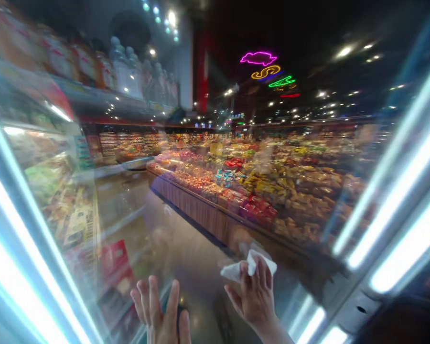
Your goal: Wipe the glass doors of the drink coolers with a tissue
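Note:
I look through a glass door (186,229) with lit frames on both sides. My right hand (253,296) presses a crumpled white cloth (249,265) flat against the glass, fingers laid over it. My left hand (159,313) rests open against the glass low in the view, fingers spread and pointing up, holding nothing. The two hands are about a hand's width apart.
Bright light strips run along the left frame (17,229) and right frame (397,210). In the glass I see a long display counter of packaged snacks (265,191), chilled shelves (57,191) at left, bottles (125,67) on top, and neon signs (265,71).

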`<state>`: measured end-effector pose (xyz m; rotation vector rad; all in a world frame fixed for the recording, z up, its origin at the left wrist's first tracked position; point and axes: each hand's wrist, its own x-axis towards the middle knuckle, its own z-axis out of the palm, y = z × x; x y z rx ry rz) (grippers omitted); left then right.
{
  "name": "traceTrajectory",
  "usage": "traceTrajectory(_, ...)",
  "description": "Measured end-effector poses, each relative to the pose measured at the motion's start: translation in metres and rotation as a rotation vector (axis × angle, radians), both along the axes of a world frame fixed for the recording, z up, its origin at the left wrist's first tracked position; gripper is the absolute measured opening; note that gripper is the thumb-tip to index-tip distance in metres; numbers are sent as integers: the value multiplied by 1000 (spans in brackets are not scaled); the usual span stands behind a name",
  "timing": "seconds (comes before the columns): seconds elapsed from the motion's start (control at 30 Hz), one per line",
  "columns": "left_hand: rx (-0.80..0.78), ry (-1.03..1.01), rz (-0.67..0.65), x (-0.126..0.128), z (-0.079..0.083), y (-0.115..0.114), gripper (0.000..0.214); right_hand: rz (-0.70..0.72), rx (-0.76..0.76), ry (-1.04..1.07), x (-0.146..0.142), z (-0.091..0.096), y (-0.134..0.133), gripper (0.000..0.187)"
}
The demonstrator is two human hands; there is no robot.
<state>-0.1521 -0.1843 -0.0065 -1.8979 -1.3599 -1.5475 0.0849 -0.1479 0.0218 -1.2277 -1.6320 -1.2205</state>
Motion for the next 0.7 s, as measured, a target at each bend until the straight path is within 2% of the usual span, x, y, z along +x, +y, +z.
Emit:
traceTrajectory(0.1, -4, 13, -34, 40, 13, -5, 90, -39, 20, 175, 44, 22, -2, 86)
traceTrajectory(0.17, -1, 20, -41, 69, 21, -6, 90, -32, 8, 228, 67, 27, -5, 84)
traceTrajectory(0.2, 1, 27, -42, 85, 24, -7, 90, -27, -7, 230, 76, 22, -7, 84)
traceTrajectory(0.27, -1, 54, -42, 115, 24, -10, 92, -15, -28, 216, 92, -5, -12, 83)
traceTrajectory(0.37, -24, 94, -40, 151, 15, -18, 92, -3, -38, 186, 116, -45, -19, 89)
traceTrajectory(0.47, -65, 85, -21, 168, 4, -31, 91, -16, -41, 263, 139, -52, -20, 90)
traceTrajectory(0.57, -97, 80, 8, 170, -1, -43, 90, 5, -55, 272, 149, -55, -21, 89)
traceTrajectory(0.7, -103, 99, 19, 165, 1, -52, 86, 51, -41, 231, 141, -82, -25, 90)
